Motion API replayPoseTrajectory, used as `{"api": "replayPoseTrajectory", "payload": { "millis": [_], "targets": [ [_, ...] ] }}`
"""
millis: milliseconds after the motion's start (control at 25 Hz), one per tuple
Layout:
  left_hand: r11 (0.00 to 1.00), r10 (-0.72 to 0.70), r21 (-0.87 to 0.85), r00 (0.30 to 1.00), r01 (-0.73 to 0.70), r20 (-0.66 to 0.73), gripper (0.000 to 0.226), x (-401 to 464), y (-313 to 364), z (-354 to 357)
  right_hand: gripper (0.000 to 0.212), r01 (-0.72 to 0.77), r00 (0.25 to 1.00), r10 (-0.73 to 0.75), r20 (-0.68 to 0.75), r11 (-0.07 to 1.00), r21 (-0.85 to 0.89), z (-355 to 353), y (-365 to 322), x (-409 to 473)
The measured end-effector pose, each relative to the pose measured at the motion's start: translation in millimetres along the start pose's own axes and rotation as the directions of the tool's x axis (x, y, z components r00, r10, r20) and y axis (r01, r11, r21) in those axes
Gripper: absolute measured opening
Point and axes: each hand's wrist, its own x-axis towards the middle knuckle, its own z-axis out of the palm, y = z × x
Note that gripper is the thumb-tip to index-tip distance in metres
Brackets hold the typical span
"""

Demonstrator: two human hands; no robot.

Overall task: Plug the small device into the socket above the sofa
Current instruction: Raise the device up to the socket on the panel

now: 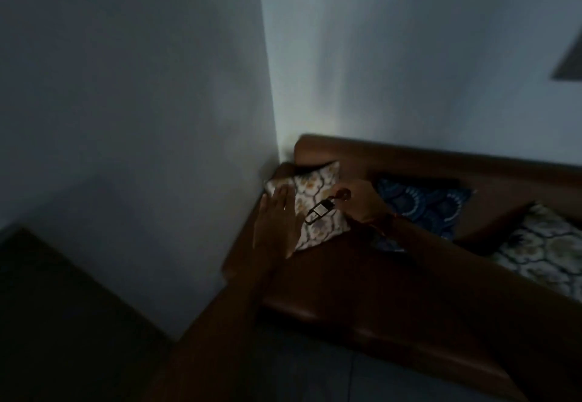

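The room is dim. A small dark device [318,212] with a pale label hangs over a patterned cushion [318,193] in the corner of the brown sofa [362,282]. My right hand [362,200] holds the device by its upper end, near a round dark part. My left hand [277,222] is flat and spread, resting on the cushion's left side just beside the device. No socket shows on the pale walls [409,55] above the sofa.
A blue patterned cushion [431,206] and another pale patterned cushion [548,250] lie to the right on the sofa. A dark shape [570,61] hangs at the right edge of the wall. A dark piece of furniture [56,307] stands at lower left.
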Motion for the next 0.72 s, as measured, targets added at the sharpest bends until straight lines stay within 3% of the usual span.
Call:
{"api": "replayPoseTrajectory", "payload": {
  "millis": [40,80,120,200,400,720],
  "targets": [
    [0.999,0.047,0.012,0.998,-0.047,-0.034,0.064,22,25,-21,0.027,-0.124,0.981,0.125,-0.146,0.992,0.013,-40,1,13],
    [0.996,0.093,0.021,0.993,-0.091,-0.076,0.063,44,55,-42,0.017,-0.049,0.996,0.058,-0.073,0.992,0.116,-89,0,13],
    [0.992,0.125,0.028,0.987,-0.122,-0.104,0.064,64,82,-60,0.009,0.211,0.977,-0.211,-0.037,0.977,0.016,-126,-4,25],
    [0.983,0.185,0.037,0.967,-0.181,-0.175,0.063,101,137,-92,0.014,0.486,0.874,-0.486,-0.008,0.874,-0.023,-214,4,23],
    [0.951,0.307,0.072,0.897,-0.300,-0.318,0.061,160,280,-142,0.009,0.475,0.833,-0.494,-0.248,0.869,-0.137,-380,42,28],
    [0.860,0.485,0.050,0.784,-0.507,-0.388,0.065,248,464,-159,0.009,0.364,0.795,-0.444,-0.413,0.894,-0.261,-540,140,65]
  ]
}}
